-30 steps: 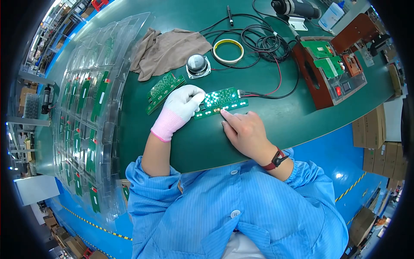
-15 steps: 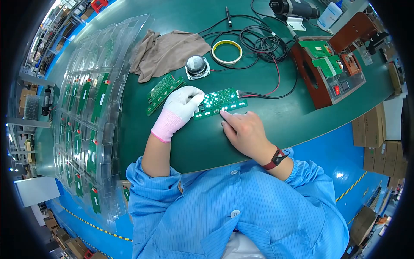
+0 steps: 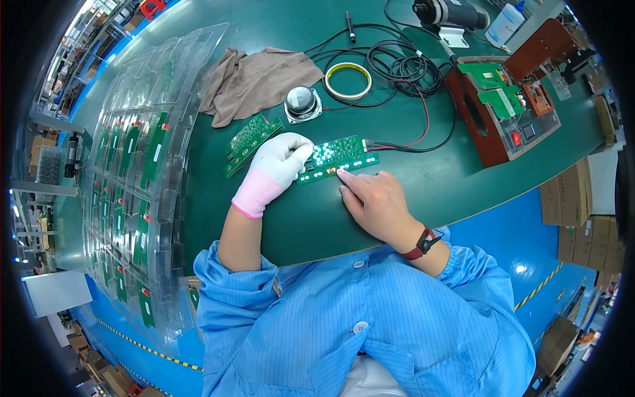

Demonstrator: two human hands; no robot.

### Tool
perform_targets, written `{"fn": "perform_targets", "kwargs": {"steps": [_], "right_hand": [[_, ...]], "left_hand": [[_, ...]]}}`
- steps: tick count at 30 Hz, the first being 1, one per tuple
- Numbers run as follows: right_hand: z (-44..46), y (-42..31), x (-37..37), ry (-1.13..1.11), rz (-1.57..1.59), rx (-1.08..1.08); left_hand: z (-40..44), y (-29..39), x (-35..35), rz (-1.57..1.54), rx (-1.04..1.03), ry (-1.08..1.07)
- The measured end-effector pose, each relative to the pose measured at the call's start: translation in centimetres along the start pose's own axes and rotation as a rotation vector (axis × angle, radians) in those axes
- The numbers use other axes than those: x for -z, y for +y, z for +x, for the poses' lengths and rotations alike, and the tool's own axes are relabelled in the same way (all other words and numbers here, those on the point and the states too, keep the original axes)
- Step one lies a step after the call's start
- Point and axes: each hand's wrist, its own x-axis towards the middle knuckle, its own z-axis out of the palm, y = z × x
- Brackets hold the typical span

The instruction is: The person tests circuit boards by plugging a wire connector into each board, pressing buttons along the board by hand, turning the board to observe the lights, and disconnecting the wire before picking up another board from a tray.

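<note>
My left hand point(image 3: 283, 160), in a white glove with a pink cuff, pinches the left end of a green circuit board point(image 3: 350, 147). White lights glow on the board's upper part and along its lower strip point(image 3: 366, 161); a spot near the middle of the strip shines orange. My bare right hand point(image 3: 378, 202) holds nothing; its index fingertip touches the lower strip, with the thumb apart below. Black and red wires point(image 3: 397, 146) plug into the board's right end. Left of the gloved hand lie more green boards point(image 3: 249, 141), stacked and unlit.
A speaker point(image 3: 302, 103), a brown cloth point(image 3: 261, 81), a tape roll point(image 3: 348, 80) and coiled cable point(image 3: 405, 63) lie beyond my hands. Clear plastic trays point(image 3: 175, 205) with several boards stand at left. A brown wooden box point(image 3: 477, 119) with electronics sits at right.
Lights on the lower strip near my right fingertip have turned from white to orange, and the lit pattern above differs slightly. Both hands stay in place.
</note>
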Motion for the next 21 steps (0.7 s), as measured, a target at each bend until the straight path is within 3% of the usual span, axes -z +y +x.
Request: {"fn": "perform_targets", "kwargs": {"steps": [4, 7, 21], "right_hand": [[-0.16, -0.06, 0.3, -0.094, -0.009, -0.048], [0.0, 0.02, -0.01, 0.0, 0.003, 0.001], [-0.07, 0.05, -0.02, 0.015, 0.016, -0.002]], "left_hand": [[0.12, -0.37, 0.01, -0.005, -0.012, -0.003], [0.08, -0.29, -0.02, -0.007, -0.009, 0.003], [0.1, -0.15, -0.02, -0.005, 0.014, 0.001]]}}
